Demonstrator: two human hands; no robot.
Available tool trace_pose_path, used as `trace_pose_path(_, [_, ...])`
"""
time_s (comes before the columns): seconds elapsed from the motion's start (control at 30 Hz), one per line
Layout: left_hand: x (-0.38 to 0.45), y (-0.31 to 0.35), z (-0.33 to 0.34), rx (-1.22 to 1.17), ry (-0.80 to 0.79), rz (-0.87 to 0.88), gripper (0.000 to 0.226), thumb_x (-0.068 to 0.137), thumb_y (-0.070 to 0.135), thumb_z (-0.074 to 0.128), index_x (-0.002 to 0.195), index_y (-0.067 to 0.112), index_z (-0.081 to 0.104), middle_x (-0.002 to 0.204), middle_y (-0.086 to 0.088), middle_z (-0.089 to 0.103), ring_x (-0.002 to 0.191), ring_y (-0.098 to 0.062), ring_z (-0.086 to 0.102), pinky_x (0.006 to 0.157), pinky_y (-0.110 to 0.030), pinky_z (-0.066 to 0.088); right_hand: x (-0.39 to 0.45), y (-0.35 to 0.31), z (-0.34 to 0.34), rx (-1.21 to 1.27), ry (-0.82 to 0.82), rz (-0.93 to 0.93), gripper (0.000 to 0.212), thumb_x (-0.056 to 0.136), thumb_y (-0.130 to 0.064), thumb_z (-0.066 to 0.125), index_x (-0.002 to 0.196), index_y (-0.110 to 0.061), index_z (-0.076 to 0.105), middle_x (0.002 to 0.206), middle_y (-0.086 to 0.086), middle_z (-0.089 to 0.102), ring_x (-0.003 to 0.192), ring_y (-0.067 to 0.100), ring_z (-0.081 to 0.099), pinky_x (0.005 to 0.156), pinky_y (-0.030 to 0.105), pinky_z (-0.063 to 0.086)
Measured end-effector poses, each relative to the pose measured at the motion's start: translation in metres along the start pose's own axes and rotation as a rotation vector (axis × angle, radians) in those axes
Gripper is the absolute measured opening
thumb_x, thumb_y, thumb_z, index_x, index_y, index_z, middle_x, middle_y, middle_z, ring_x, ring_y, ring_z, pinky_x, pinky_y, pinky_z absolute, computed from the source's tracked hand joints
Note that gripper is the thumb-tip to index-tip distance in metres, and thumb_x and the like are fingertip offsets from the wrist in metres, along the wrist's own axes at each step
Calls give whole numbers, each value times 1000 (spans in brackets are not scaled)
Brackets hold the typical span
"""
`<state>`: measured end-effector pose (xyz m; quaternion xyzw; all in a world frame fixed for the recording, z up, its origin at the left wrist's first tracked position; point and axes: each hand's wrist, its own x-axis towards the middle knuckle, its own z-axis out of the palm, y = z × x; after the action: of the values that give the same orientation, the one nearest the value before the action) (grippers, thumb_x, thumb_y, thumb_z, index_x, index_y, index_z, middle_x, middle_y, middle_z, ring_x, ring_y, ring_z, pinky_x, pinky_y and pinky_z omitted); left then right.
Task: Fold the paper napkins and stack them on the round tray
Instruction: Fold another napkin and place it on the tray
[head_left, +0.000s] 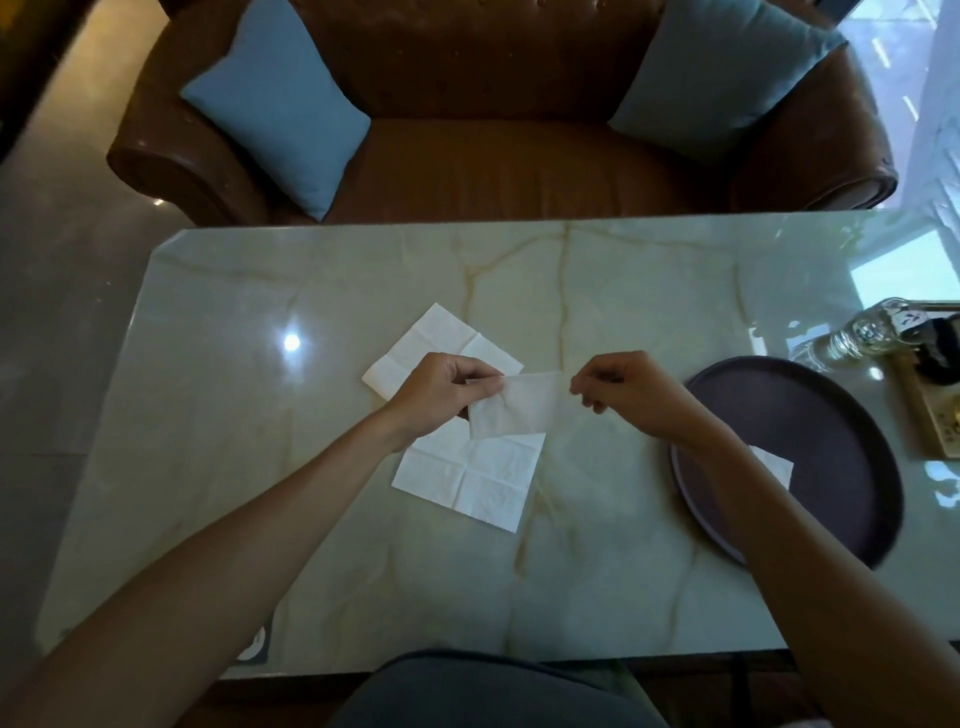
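Note:
A white paper napkin (519, 405), folded to a rectangle, hangs above the marble table between both hands. My left hand (441, 395) pinches its left top corner and my right hand (623, 387) pinches its right top corner. Two unfolded creased napkins lie flat beneath: one (470, 480) nearer me, another (441, 340) farther back and partly hidden by my left hand. The round dark tray (841, 441) sits to the right, and a folded napkin (779, 465) lies on it, mostly hidden by my right forearm.
The marble table (311, 519) stretches out in front of me. A glass bottle (872, 327) and a wooden tray (930, 410) stand at the far right edge. A brown leather sofa (493, 156) with two blue cushions stands behind the table.

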<state>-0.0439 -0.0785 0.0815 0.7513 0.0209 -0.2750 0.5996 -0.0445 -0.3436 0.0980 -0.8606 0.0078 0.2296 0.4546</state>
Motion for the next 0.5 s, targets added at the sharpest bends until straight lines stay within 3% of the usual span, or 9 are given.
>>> trace_pose_path(0.1, [8, 3, 18, 3, -55, -10, 18, 96, 21, 69, 103, 8, 79, 103, -15, 77, 85, -13, 71, 75, -29, 59, -16, 30, -8, 141, 24, 67, 14, 95, -19, 67, 103, -12, 76, 94, 8, 76, 85, 17, 71, 81, 32, 53])
trace_pose_path(0.2, [21, 10, 48, 21, -130, -27, 16, 95, 22, 70, 101, 9, 79, 94, -11, 77, 85, -16, 71, 78, -33, 59, -36, 56, -6, 385, -23, 160, 30, 93, -26, 71, 119, -12, 70, 111, 5, 75, 103, 17, 70, 92, 38, 54])
trace_pose_path(0.33, [41, 21, 98, 40, -260, -44, 12, 94, 20, 72, 99, 12, 79, 89, -3, 77, 81, -12, 72, 73, -27, 60, -62, 95, -6, 638, 126, 220, 21, 92, -12, 71, 108, 1, 72, 96, 12, 73, 87, 21, 67, 86, 41, 56])
trace_pose_path(0.43, [62, 20, 140, 16, -293, -87, 24, 91, 13, 75, 114, 8, 73, 104, -11, 78, 88, -16, 74, 76, -31, 62, -80, 123, -16, 808, 315, 279, 7, 92, -6, 69, 92, 1, 71, 83, 15, 69, 73, 22, 66, 69, 30, 57])
trace_pose_path(0.5, [78, 14, 172, 40, -272, -137, 33, 88, 9, 77, 120, 4, 69, 108, -16, 77, 85, -19, 74, 72, -28, 62, -92, 140, -25, 903, 428, 352, 11, 92, -3, 67, 81, -5, 69, 73, 12, 65, 65, 17, 62, 63, 24, 54])
